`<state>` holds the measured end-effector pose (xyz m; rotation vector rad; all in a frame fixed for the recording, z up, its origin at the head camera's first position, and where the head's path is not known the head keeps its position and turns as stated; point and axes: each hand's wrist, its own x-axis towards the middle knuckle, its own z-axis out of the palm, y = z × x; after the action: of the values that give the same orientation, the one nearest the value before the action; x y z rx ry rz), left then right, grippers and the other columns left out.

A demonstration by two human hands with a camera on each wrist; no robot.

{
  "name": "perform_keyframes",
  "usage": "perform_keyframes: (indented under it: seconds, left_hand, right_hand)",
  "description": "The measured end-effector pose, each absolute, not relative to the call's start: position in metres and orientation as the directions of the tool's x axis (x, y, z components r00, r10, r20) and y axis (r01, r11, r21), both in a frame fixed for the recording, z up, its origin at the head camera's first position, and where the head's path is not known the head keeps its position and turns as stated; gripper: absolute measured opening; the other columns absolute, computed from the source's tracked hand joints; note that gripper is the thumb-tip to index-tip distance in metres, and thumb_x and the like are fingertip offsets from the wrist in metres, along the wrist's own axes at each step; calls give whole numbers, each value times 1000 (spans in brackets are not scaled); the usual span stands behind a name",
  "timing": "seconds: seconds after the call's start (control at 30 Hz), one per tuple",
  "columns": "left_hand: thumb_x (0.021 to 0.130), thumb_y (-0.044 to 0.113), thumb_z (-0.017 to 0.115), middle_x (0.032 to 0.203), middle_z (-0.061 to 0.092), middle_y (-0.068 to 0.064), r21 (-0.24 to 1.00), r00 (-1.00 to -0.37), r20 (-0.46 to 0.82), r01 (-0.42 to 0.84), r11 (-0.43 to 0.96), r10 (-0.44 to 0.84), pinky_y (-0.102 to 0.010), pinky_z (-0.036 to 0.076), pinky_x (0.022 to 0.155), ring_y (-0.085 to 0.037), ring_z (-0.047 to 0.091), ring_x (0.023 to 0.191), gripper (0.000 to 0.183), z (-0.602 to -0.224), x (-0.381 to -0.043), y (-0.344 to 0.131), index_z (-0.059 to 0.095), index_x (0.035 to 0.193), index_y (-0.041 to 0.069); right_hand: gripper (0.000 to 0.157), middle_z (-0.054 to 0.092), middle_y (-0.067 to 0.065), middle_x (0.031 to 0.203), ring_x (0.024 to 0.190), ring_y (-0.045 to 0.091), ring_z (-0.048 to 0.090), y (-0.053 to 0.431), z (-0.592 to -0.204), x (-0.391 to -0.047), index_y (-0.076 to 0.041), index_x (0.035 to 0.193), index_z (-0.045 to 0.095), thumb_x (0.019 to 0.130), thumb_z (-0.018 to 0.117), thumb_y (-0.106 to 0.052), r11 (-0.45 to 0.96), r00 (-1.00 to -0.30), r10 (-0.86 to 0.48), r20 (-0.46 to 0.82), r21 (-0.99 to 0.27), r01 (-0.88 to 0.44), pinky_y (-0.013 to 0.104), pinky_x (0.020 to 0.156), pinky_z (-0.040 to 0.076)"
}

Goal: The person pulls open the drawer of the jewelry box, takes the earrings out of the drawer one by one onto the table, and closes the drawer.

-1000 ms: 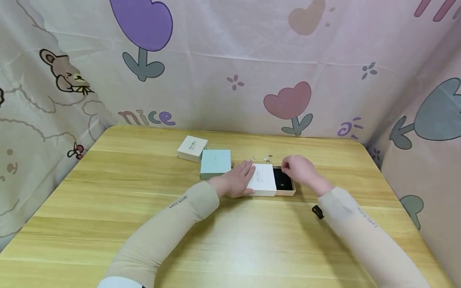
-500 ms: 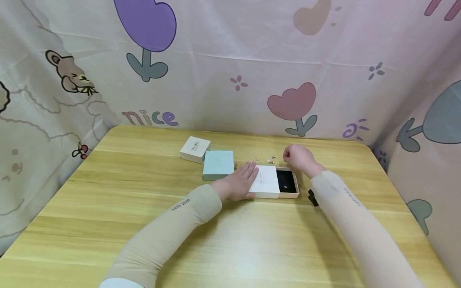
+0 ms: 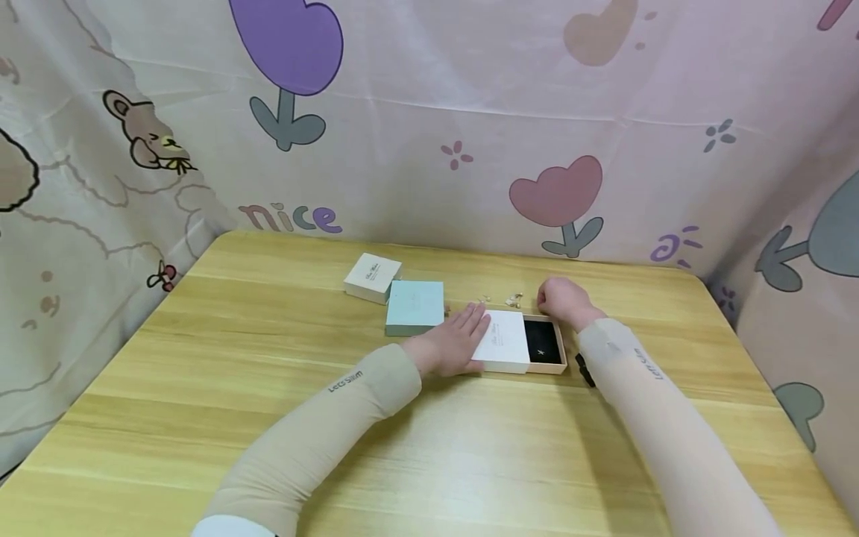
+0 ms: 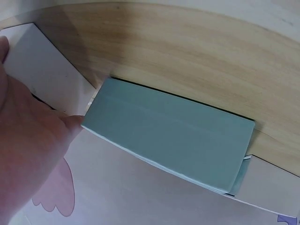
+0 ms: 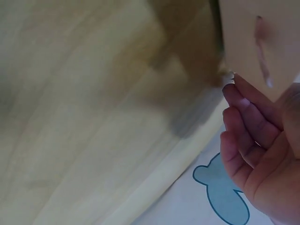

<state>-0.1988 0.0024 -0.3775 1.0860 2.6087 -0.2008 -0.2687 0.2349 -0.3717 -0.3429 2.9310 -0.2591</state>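
Note:
A white slide-open jewellery box (image 3: 506, 339) lies on the table, its drawer pulled out to the right. In the drawer, a small silver-looking piece (image 3: 541, 352) shows on a black pad (image 3: 540, 335). My left hand (image 3: 459, 343) rests on the left end of the white sleeve, fingers straight, thumb along the near edge. Behind the drawer's far right corner, my right hand (image 3: 566, 300) is low over the table with curled fingers, beside small gold-toned jewellery (image 3: 514, 300). The right wrist view shows these fingers (image 5: 241, 126), partly hidden by the box; I cannot tell what they hold.
A mint-green box (image 3: 414, 306) stands just left of my left hand, with a smaller white box (image 3: 373, 277) behind it. Another bit of jewellery (image 3: 485, 299) lies behind the open box. A black object (image 3: 584, 370) is beside my right sleeve.
My right hand has lifted out of the drawer and moved back beyond its far edge, next to the jewellery. The left hand stays on the white sleeve. The head view has shifted slightly.

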Motion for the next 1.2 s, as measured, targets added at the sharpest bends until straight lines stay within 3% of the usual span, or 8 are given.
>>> perform_keyframes:
  seconds: [0.2, 0.37, 0.57, 0.77, 0.9, 1.03, 1.2]
  left_hand:
    - [96, 54, 33, 157, -12, -15, -7, -672, -339, 702, 713, 658, -37, 8, 119, -27, -9, 146, 82, -377, -198, 3, -5, 150, 5]
    - [96, 54, 33, 157, -12, -15, -3, -669, -346, 701, 713, 657, -37, 8, 119, -27, -8, 146, 82, -375, -199, 4, -4, 150, 5]
    - [96, 54, 32, 157, -12, -15, -4, -666, -350, 704, 710, 659, -38, 7, 119, -27, -9, 146, 82, -375, -200, 4, -4, 150, 4]
    - [96, 54, 32, 157, -13, -14, -2, -669, -362, 697, 717, 649, -38, 7, 119, -27, -9, 146, 81, -374, -199, 4, -6, 150, 6]
    - [97, 53, 32, 157, -11, -15, -3, -666, -345, 705, 709, 661, -39, 9, 119, -28, -7, 146, 81, -373, -199, 4, -4, 150, 5]
    - [97, 52, 34, 157, -10, -17, 5, -664, -334, 709, 705, 670, -40, 11, 119, -29, -6, 146, 80, -372, -198, 3, -2, 150, 3]
    - [97, 51, 34, 157, -9, -17, 7, -664, -333, 708, 706, 670, -40, 11, 119, -29, -6, 146, 80, -373, -197, 3, -2, 150, 3]
  right_hand:
    - [14, 65, 10, 82, 71, 21, 55, 239, -367, -264, -3, 82, 67, 84, 53, -7, 959, -964, -215, -157, -221, -177, 34, 62, 45]
    - [21, 69, 17, 99, 86, 29, 63, 246, -351, -252, 0, 96, 68, 87, 53, -11, 948, -968, -235, -92, -241, -207, 47, 78, 51]
    - [16, 71, 13, 91, 79, 22, 65, 246, -335, -229, -1, 91, 71, 86, 59, -9, 919, -940, -339, -36, -226, -323, 43, 77, 53]
    - [13, 72, 10, 91, 74, 15, 63, 233, -339, -201, -4, 92, 72, 85, 64, -11, 893, -885, -441, -152, -176, -415, 39, 73, 54]
    - [5, 67, 2, 76, 65, 12, 57, 225, -349, -189, -9, 78, 68, 82, 66, -11, 885, -864, -466, -188, -87, -458, 33, 61, 50]
    - [17, 59, -2, 65, 58, 11, 49, 220, -358, -183, -12, 65, 60, 79, 63, -4, 883, -875, -468, -122, -23, -468, 28, 51, 43]
    - [20, 58, -3, 64, 58, 10, 50, 217, -361, -180, -12, 63, 59, 79, 62, 0, 876, -874, -481, -71, 4, -482, 26, 49, 44]
